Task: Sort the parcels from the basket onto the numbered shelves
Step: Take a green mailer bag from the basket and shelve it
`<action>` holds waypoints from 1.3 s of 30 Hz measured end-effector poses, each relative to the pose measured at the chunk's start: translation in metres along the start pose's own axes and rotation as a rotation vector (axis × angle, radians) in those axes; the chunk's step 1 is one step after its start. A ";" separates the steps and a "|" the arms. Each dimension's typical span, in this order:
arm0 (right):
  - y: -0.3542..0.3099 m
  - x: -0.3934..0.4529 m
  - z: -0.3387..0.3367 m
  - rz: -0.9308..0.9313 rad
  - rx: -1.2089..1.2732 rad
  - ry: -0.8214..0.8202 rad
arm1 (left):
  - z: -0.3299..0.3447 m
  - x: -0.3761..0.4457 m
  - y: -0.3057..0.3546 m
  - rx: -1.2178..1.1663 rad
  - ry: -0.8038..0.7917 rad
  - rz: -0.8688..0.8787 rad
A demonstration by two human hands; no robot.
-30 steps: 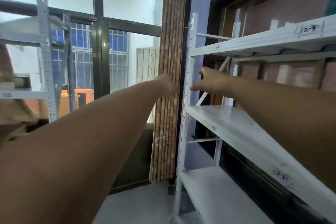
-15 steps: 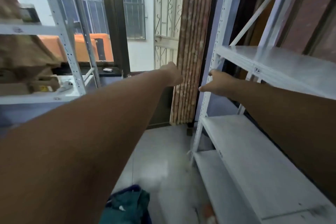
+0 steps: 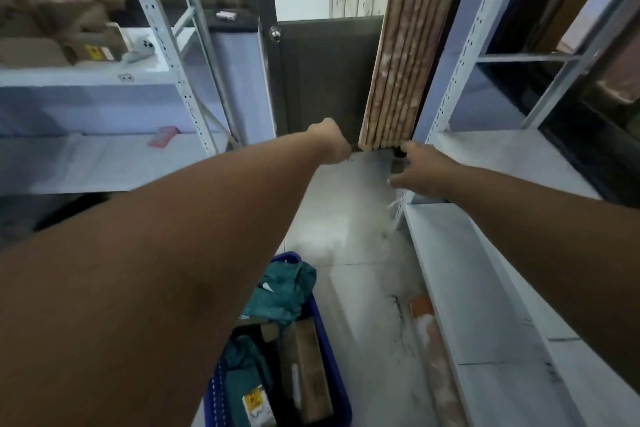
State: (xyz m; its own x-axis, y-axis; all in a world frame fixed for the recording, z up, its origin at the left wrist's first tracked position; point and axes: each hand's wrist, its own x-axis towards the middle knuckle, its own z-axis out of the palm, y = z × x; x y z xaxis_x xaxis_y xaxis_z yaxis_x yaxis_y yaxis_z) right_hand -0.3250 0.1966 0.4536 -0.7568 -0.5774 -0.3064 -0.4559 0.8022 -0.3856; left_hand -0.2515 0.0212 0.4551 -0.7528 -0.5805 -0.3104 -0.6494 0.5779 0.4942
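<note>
- Reaching forward at arm's length, the left hand (image 3: 329,140) has its fingers curled into a loose fist and holds nothing that can be seen.
- Stretched out beside it, the right hand (image 3: 420,170) has relaxed, fairly straight fingers pointing left; it holds nothing and hangs just above the near corner of the right-hand shelves (image 3: 485,274).
- Between and just beyond the two hands, a bundle of brown boards (image 3: 401,55) stands upright on the floor (image 3: 349,218), leaning by a dark door (image 3: 322,76).
- The right-hand shelves are white metal with perforated posts; faint handwritten marks show on the front edge, too blurred to read.
- Below the left forearm, a blue basket (image 3: 332,350) sits on the floor, partly cut off by the picture's lower edge.
- Inside the basket lie parcels: a crumpled teal bag (image 3: 284,291) at the far end, a brown cardboard box (image 3: 306,371) along the right side, and another teal parcel with a yellow-and-white label (image 3: 249,392) nearest the camera.
- On the left stands a second white rack (image 3: 86,80) holding brown cardboard boxes (image 3: 52,28) on its upper shelf and a small pink packet (image 3: 162,136) on the shelf below.
- An orange-and-white roll (image 3: 429,340) lies on the floor against the foot of the right-hand shelves.
</note>
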 end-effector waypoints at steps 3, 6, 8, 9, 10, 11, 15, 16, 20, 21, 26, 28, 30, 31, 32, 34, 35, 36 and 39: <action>0.008 0.017 0.044 0.022 -0.025 -0.057 | 0.031 0.013 -0.033 0.017 -0.022 -0.036; 0.026 0.030 0.086 0.014 -0.039 -0.107 | 0.068 0.025 -0.064 0.080 -0.038 -0.069; 0.033 0.036 0.114 0.014 -0.019 -0.133 | 0.090 0.031 -0.085 0.101 -0.057 -0.087; 0.038 0.040 0.131 0.021 -0.017 -0.147 | 0.102 0.037 -0.097 0.104 -0.075 -0.099; 0.042 0.044 0.146 0.030 -0.022 -0.162 | 0.115 0.045 -0.108 0.103 -0.092 -0.115; 0.046 0.047 0.163 0.034 -0.031 -0.186 | 0.128 0.051 -0.120 0.093 -0.100 -0.134; 0.072 0.058 0.225 0.051 -0.047 -0.262 | 0.179 0.066 -0.160 0.078 -0.155 -0.213; 0.079 0.060 0.240 0.050 -0.042 -0.279 | 0.191 0.070 -0.168 0.077 -0.164 -0.232; 0.102 0.067 0.293 0.026 -0.028 -0.357 | 0.242 0.084 -0.203 0.053 -0.208 -0.282; 0.107 0.070 0.307 0.013 -0.022 -0.376 | 0.254 0.088 -0.211 0.043 -0.214 -0.287; 0.130 0.078 0.379 -0.106 -0.076 -0.465 | 0.316 0.105 -0.254 0.013 -0.203 -0.339; 0.137 0.081 0.407 -0.149 -0.084 -0.508 | 0.338 0.109 -0.273 0.034 -0.195 -0.358; 0.143 0.088 0.434 -0.171 -0.087 -0.525 | 0.359 0.115 -0.292 0.035 -0.177 -0.366; 0.145 0.092 0.446 -0.178 -0.087 -0.528 | 0.368 0.118 -0.299 0.045 -0.171 -0.360; 0.146 0.095 0.458 -0.183 -0.085 -0.529 | 0.377 0.121 -0.307 0.063 -0.170 -0.353; 0.149 0.100 0.479 -0.188 -0.074 -0.527 | 0.392 0.125 -0.320 0.110 -0.163 -0.322; 0.151 0.102 0.490 -0.188 -0.069 -0.526 | 0.400 0.129 -0.326 0.130 -0.161 -0.299; 0.153 0.104 0.500 -0.187 -0.069 -0.531 | 0.407 0.132 -0.330 0.143 -0.157 -0.277; 0.158 0.104 0.526 -0.184 -0.077 -0.565 | 0.424 0.142 -0.341 0.179 -0.169 -0.214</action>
State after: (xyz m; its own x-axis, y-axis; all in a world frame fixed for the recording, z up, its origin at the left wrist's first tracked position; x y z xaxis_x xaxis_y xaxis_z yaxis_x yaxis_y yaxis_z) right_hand -0.2297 0.1830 -0.0969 -0.3055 -0.6823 -0.6642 -0.6044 0.6779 -0.4185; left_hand -0.1825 -0.0148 -0.1010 -0.5944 -0.6049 -0.5299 -0.7923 0.5532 0.2573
